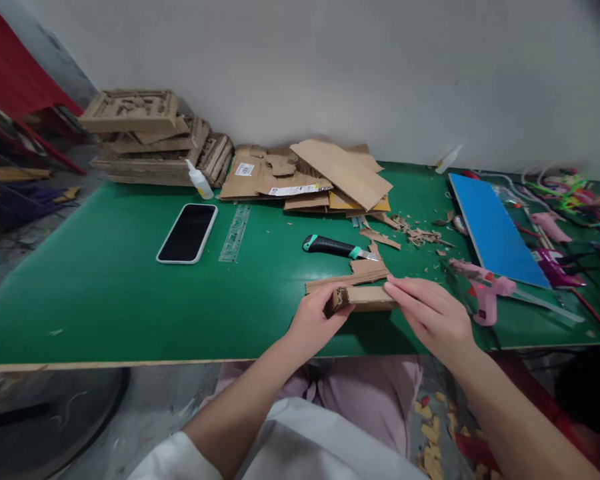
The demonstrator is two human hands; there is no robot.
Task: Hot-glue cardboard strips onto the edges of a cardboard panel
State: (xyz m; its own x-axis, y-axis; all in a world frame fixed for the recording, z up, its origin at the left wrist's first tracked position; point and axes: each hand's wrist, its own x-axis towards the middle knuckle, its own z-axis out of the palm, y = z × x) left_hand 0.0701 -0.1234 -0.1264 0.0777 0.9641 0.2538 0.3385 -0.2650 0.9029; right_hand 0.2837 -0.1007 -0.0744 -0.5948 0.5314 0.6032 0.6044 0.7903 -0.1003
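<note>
Between my two hands is a narrow cardboard block (373, 298), held just above the front part of the green table. My left hand (316, 319) wraps around its left end, where layered corrugated edges show. My right hand (433, 313) grips the right end, fingertips on its top edge; that end is hidden behind the fingers. Just beyond the block lie a cardboard strip (337, 281) and a torn cardboard scrap (367, 268). A black and teal utility knife (334, 246) rests behind them, its blade pointing right onto the scrap.
A pink glue gun (486, 293) lies right of my right hand, near a blue board (497, 227). Flat cardboard sheets (343, 170) pile up by the wall. Farther left are a phone (188, 233), a clear ruler (235, 233), a small bottle (199, 181) and stacked cardboard pieces (130, 110).
</note>
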